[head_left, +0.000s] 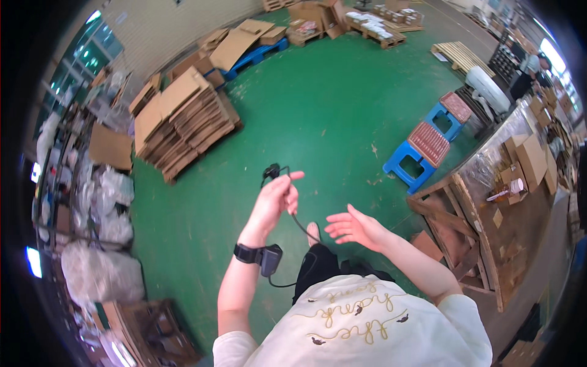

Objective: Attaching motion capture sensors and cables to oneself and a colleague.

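Observation:
My left hand is raised in front of me with most fingers curled and one stretched out to the right. It holds a thin black cable. A small black part shows at the far side of this hand, and its exact kind is unclear. The cable drops from the hand toward my dark trousers. A dark box-shaped device sits strapped to my left wrist, with a wire leaving its lower side. Fingers apart and empty, my right hand hovers to the right of the cable.
Flattened cardboard is stacked at left. Blue stools stand at right before a wooden workbench with open cartons. Bagged plastic lines the left. Pallets lie at the back. Another person stands far right.

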A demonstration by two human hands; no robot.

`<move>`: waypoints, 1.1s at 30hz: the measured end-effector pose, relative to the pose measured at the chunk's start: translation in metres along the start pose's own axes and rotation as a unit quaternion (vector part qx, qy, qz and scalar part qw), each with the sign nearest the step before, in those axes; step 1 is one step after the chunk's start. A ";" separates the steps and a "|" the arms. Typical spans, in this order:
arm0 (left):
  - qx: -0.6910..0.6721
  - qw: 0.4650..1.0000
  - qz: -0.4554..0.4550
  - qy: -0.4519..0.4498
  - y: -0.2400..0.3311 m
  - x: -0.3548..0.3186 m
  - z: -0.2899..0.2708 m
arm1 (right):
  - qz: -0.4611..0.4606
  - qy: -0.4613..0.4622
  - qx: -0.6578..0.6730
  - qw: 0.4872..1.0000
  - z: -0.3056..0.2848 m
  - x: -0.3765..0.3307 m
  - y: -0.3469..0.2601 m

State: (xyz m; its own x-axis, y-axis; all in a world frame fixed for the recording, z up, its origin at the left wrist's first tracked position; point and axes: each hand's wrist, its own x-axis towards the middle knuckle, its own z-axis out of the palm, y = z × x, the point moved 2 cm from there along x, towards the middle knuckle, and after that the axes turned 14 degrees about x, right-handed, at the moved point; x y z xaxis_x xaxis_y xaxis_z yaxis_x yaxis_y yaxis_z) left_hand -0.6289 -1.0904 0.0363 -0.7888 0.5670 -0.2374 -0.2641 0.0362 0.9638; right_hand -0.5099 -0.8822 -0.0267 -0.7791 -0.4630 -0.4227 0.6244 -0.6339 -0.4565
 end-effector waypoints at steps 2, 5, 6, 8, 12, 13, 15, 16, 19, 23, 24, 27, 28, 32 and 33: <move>0.087 0.994 -0.015 -0.057 0.019 0.028 -0.003 | -0.017 -0.002 0.072 0.997 0.013 0.057 -0.026; 0.178 0.969 -0.037 -0.167 0.032 0.072 -0.017 | -0.027 -0.022 0.174 0.984 0.028 0.135 -0.084; 0.185 0.952 -0.039 -0.241 0.038 0.089 -0.022 | -0.023 -0.026 0.215 0.976 0.024 0.157 -0.101; 0.216 0.938 -0.050 -0.268 0.041 0.122 -0.031 | -0.038 -0.037 0.251 0.966 -0.014 0.203 -0.148; 0.219 0.932 -0.081 -0.277 0.018 0.204 -0.063 | -0.093 0.177 0.359 0.912 -0.064 0.249 -0.227; 0.193 0.934 -0.096 -0.285 0.015 0.228 -0.060 | -0.118 0.185 0.369 0.903 -0.086 0.252 -0.244; 0.198 0.919 -0.104 -0.325 0.012 0.275 -0.048 | -0.268 0.237 0.413 0.838 -0.140 0.256 -0.281; 0.200 0.919 -0.101 -0.324 0.008 0.303 -0.034 | -0.310 0.209 0.430 0.822 -0.187 0.247 -0.303; 0.240 0.917 -0.109 -0.300 -0.022 0.373 -0.049 | -0.373 0.244 0.357 0.821 -0.201 0.259 -0.347; 0.295 0.898 -0.150 -0.291 -0.043 0.472 -0.024 | -0.481 0.239 0.152 0.830 -0.204 0.242 -0.411; 0.358 0.878 -0.126 -0.290 -0.043 0.495 -0.019 | -0.508 0.242 0.104 0.820 -0.199 0.237 -0.426; 0.319 0.918 -0.039 -0.235 -0.003 0.561 0.037 | -0.559 0.280 -0.013 0.781 -0.210 0.222 -0.480; 0.286 0.933 -0.016 -0.219 0.020 0.578 0.055 | -0.572 0.320 -0.072 0.752 -0.213 0.218 -0.489; 0.166 0.972 0.027 -0.165 0.095 0.645 0.100 | -0.557 0.437 -0.196 0.678 -0.216 0.218 -0.547; 0.144 0.976 0.025 -0.161 0.105 0.667 0.102 | -0.555 0.433 -0.197 0.682 -0.219 0.227 -0.564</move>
State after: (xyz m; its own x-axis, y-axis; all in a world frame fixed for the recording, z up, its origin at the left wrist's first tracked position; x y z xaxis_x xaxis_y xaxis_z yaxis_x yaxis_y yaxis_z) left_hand -1.1257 -0.6243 -0.0088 -0.5695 0.8015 -0.1827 -0.0263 0.2044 0.9785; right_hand -1.0266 -0.4942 -0.0361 -0.5655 0.8147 0.1287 -0.2229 -0.0007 -0.9748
